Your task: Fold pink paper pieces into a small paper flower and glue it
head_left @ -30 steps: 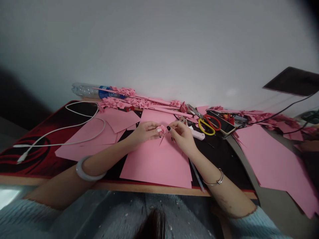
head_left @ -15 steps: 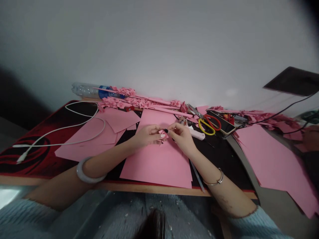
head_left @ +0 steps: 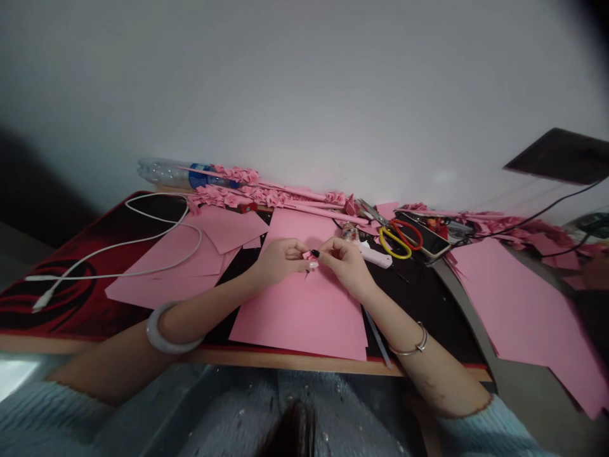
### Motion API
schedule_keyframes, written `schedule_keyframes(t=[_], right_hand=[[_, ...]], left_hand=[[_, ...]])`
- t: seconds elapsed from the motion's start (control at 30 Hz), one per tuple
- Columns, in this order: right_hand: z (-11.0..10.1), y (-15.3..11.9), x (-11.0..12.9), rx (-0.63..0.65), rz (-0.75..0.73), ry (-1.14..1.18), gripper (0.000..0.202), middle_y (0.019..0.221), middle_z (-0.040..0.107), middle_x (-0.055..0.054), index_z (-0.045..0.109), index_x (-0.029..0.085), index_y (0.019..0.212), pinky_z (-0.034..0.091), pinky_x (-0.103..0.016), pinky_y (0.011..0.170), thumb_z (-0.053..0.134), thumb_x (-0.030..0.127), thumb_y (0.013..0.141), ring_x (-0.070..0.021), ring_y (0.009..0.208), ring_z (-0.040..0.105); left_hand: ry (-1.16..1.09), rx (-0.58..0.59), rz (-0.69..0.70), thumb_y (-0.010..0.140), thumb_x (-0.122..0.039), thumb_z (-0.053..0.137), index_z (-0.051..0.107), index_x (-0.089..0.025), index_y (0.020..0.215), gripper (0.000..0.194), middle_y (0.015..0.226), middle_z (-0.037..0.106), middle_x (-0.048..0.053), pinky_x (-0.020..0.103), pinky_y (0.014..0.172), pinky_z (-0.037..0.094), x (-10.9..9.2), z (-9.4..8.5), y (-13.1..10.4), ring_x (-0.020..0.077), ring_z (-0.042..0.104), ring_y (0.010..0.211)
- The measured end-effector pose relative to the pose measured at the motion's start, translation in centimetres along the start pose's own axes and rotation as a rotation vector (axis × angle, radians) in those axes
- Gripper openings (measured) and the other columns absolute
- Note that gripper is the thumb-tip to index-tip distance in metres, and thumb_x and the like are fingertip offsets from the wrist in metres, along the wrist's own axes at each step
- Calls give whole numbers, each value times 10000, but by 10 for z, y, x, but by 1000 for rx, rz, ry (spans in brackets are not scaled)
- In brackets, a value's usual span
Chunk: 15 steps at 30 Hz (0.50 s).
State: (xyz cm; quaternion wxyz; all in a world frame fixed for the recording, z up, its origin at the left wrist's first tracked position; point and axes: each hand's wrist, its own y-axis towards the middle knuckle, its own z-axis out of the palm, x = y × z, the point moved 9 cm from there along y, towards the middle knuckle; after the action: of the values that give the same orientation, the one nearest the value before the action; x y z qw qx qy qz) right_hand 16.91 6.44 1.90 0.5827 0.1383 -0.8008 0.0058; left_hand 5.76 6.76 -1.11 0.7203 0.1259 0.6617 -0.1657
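Between both hands is a small folded pink paper piece, mostly covered by the fingers. My left hand pinches it from the left between thumb and fingers. From the right, my right hand grips it, its dark-nailed thumb or finger against the paper. Both hands are over a large pink sheet lying on the dark mat. A white-and-pink glue gun or similar tool lies just right of my right hand.
Red-and-yellow-handled scissors, pink paper flowers on stems and a plastic bottle lie along the wall. A white cable crosses sheets at left. More pink sheets are at right, beside another person's partly visible arm.
The fingers of both hands have shifted slightly around the small paper piece, and my right hand has drawn closer over it. Other things on the table stay where they were.
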Motion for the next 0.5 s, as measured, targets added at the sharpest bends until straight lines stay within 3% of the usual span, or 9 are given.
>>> schedule_keyframes(t=[0.17, 0.5], right_hand=[[3, 0, -1, 55, 56, 6, 246, 518, 418, 50, 469, 153, 602, 224, -212, 442, 579, 329, 733, -55, 468, 310], [8, -2, -16, 83, 211, 216, 244, 423, 381, 86, 469, 168, 635, 154, -196, 372, 637, 338, 685, -38, 363, 264]], left_hand=[[57, -3, 42, 542, -248, 759, 559, -128, 727, 297, 719, 646, 21, 315, 719, 498, -1, 1, -1, 142, 624, 712], [160, 3, 97, 603, -265, 718, 521, -140, 690, 248, 728, 644, 27, 296, 704, 484, -8, 2, -3, 158, 626, 746]])
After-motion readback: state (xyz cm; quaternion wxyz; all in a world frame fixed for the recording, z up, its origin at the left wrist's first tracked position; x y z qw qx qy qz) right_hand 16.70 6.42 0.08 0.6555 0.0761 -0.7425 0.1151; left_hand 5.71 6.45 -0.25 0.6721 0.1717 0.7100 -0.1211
